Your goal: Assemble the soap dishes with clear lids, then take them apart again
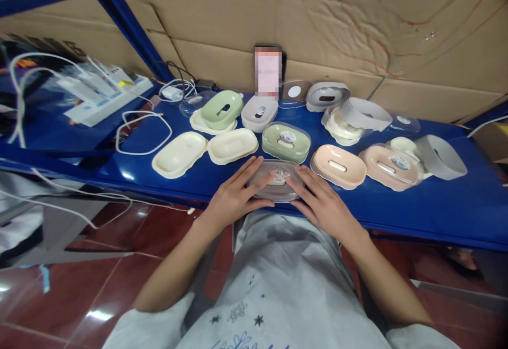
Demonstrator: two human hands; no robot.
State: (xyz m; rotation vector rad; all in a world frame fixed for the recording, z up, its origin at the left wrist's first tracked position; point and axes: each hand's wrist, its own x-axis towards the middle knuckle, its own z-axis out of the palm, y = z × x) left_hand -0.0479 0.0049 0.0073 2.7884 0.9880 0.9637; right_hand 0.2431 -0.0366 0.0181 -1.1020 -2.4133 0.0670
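A grey soap dish (273, 194) under a clear lid lies at the table's front edge, with a round label on top. My left hand (234, 193) grips its left side, thumb along the near edge and fingers reaching over the top. From the right, my right hand (323, 198) holds it the same way. Both index fingers touch the label. Just beyond stands a green soap dish (286, 142) with a clear lid and label. Right of my hands are a peach soap dish (337, 166) without a lid and a lidded peach soap dish (391, 166).
Cream trays (180, 154) lie to the left. Behind are an open green dish (223, 109), a grey dish (260, 112), grey sleeve-like parts (442, 157) and loose clear lids (296, 95). A phone (269, 71) leans against cardboard. A power strip (107, 103) and white cables occupy the left.
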